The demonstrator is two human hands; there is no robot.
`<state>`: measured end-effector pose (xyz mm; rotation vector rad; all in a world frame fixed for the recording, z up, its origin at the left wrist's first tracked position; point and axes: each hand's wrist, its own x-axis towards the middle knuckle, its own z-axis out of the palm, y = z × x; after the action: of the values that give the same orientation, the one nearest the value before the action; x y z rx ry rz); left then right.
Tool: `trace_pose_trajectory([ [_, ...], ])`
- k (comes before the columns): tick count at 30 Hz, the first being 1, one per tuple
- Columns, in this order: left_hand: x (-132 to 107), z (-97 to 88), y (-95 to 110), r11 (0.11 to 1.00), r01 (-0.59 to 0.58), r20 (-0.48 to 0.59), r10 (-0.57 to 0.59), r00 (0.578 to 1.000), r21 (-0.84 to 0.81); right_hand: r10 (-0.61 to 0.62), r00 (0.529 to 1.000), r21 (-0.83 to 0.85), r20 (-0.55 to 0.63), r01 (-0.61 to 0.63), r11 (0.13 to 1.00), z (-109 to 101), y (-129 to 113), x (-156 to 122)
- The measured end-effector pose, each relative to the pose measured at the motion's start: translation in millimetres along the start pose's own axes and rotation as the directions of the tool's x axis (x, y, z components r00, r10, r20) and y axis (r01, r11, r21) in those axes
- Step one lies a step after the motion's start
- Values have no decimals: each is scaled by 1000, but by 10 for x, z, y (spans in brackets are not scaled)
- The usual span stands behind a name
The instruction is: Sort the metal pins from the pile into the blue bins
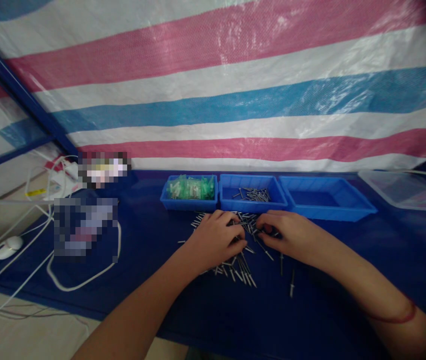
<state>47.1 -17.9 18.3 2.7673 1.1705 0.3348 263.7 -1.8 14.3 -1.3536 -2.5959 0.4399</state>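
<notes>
1. Head view: loose rivets (249,220) piled on blue table (273,325), under and between both hands, in front of bins.
2. Left hand (218,237) over pile, fingers bent, thumb and fingertips apart; can't tell if it grips a rivet.
3. Right hand (286,234) at pile's right edge, fingers curled toward thumb; grip can't be told. Hands near each other, not touching.
4. Left bin (188,205) holds green packets (194,188); middle bin (252,205) holds more rivets; right bin (333,214) beside it.
5. Clear plastic lid (396,190) far right; white cable (81,287) left.
</notes>
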Motion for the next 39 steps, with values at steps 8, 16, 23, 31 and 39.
trace_pose_trajectory([
  [8, 6, 2, -1, 1000, -3, 7, 3, 1000, -8, 24, 1000, -4, 13, -24, 1000, -5, -32, -5],
  [16, 12, -36, 11, 1000, 1, 22, 0, 1000, -13, 13, 999, 17, -33, -12, 1000, -48, 5, -16],
  [23, 15, -66, -33, 998, -10, 19, 12, 1000, -66, 26, 999, 6, -44, -26, 1000, -82, 71, -29],
  [31, 25, -60, -27, 998, 1, -1, -1, 1000, -66, 129, 989, -181, -75, -141, 973, -47, 2, -30],
  [39, 35, -33, -49, 998, -2, -8, 1, 1000, -63, 178, 984, -198, -28, -180, 964, -27, -60, -4],
])
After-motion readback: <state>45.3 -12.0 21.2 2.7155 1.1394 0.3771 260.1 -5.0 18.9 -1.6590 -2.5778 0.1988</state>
